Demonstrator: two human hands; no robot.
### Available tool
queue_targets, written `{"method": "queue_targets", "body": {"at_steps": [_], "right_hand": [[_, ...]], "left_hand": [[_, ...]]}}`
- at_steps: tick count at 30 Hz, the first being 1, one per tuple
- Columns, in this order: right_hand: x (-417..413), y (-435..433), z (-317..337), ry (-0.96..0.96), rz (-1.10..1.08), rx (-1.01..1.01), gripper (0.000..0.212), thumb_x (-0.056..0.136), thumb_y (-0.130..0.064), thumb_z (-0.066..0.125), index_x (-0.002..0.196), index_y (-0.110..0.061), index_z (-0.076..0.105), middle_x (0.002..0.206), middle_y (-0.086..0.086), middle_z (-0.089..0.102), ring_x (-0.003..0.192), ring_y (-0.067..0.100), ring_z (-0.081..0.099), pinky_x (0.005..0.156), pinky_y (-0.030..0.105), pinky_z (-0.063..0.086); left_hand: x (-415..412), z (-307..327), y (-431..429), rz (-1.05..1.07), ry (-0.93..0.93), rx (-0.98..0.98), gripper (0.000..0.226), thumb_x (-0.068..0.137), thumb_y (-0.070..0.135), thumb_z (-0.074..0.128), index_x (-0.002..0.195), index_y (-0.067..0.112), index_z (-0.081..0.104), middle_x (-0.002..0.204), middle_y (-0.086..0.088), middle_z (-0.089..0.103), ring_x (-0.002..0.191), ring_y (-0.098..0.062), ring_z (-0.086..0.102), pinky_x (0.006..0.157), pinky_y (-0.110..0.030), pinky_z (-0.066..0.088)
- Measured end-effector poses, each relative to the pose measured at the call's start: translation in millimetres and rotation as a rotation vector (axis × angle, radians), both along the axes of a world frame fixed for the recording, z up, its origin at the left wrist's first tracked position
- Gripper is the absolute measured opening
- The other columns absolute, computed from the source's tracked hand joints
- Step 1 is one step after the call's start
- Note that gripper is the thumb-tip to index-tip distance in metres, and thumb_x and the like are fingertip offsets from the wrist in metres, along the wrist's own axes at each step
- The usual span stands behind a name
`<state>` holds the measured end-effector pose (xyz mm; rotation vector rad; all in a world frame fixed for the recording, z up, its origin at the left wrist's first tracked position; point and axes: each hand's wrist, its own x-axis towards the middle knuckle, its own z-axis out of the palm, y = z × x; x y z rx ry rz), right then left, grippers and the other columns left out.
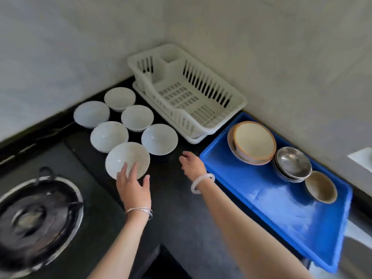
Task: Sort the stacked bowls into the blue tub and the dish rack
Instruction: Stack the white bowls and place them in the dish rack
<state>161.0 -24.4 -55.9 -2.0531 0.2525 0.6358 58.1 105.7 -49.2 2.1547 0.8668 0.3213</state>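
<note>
Several white bowls stand singly on the black counter. The nearest white bowl has my left hand at its near rim, fingers spread and straight over the edge. My right hand hovers over the counter between the bowls and the blue tub, fingers loosely curled, holding nothing. In the tub sit a large tan bowl, a stack of steel bowls and a small brown bowl. The white dish rack stands in the corner with nothing in it.
A gas stove with a dark lidded wok fills the lower left. Walls close the corner behind the rack and the tub. Black counter lies between my arms. A white object shows at the right edge.
</note>
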Motion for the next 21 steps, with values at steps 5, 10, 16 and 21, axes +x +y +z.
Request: {"method": "queue_targets", "body": {"at_steps": [5,10,16,21], "right_hand": [[35,37,-5,0.035,-0.014,-0.080,0.061,0.092,-0.032,0.049,0.147,-0.017,0.027,0.135,0.011,0.052,0.114,0.032,0.057,0.095,0.047,0.050],[46,52,-14,0.081,-0.105,0.014,0.052,0.091,-0.018,0.051,0.141,-0.019,0.034,0.113,0.012,0.057,0.086,0.028,0.064,0.077,0.041,0.058],[43,57,-9,0.095,-0.354,0.211,0.048,0.087,0.005,0.047,0.132,-0.012,0.047,0.129,0.015,0.053,0.099,0.035,0.065,0.058,0.026,0.058],[39,47,18,-0.012,-0.371,0.266,0.047,0.087,0.004,0.049,0.131,-0.013,0.050,0.122,0.006,0.050,0.096,0.030,0.061,0.051,0.024,0.058]], "left_hand": [[-4,-18,37,0.145,0.029,-0.105,0.063,0.082,0.001,0.063,0.139,0.014,0.040,0.152,-0.018,0.024,0.142,-0.032,0.023,0.114,-0.043,0.024],[-4,-20,44,0.253,-0.074,-0.575,0.083,0.085,0.004,0.058,0.148,0.025,0.009,0.150,-0.002,0.035,0.125,-0.024,0.051,0.102,-0.031,0.036],[-5,-23,49,0.250,-0.088,-0.695,0.072,0.083,0.005,0.058,0.144,0.024,0.025,0.145,-0.004,0.043,0.109,-0.009,0.051,0.093,-0.023,0.033],[-6,-28,56,0.250,-0.145,-0.763,0.070,0.080,0.002,0.061,0.140,0.027,0.033,0.137,-0.002,0.050,0.113,-0.008,0.047,0.095,-0.025,0.034]]}}
